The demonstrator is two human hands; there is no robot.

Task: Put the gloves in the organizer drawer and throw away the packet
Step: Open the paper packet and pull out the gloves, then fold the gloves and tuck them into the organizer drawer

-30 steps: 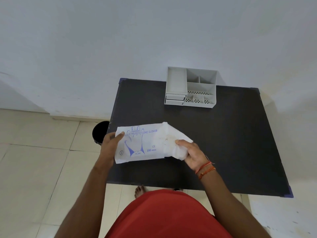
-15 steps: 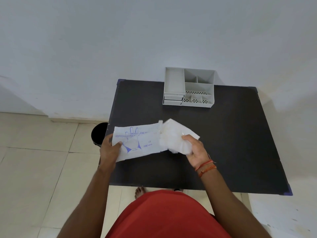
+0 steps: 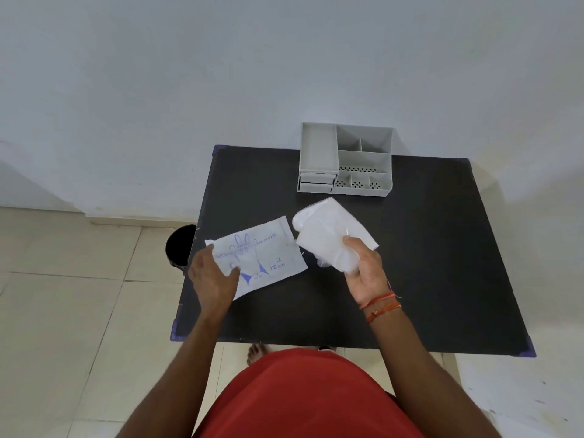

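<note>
The only readable print is on the packet [image 3: 262, 257], a flat white sleeve with blue ink. Along its upper edge runs a line of capitals; the left end reads partly as "ISPOSA", the middle is crossed by a blue outline drawing of a hand and cannot be made out, and the right end reads "GLOVES". Lower down toward the right edge stands a small "CE" mark, and just beneath it the number "100" followed by a short word too small to read. A small circled mark near the lower left of the drawing is too blurred to tell. Nothing else carries any legible text, label or number.
</note>
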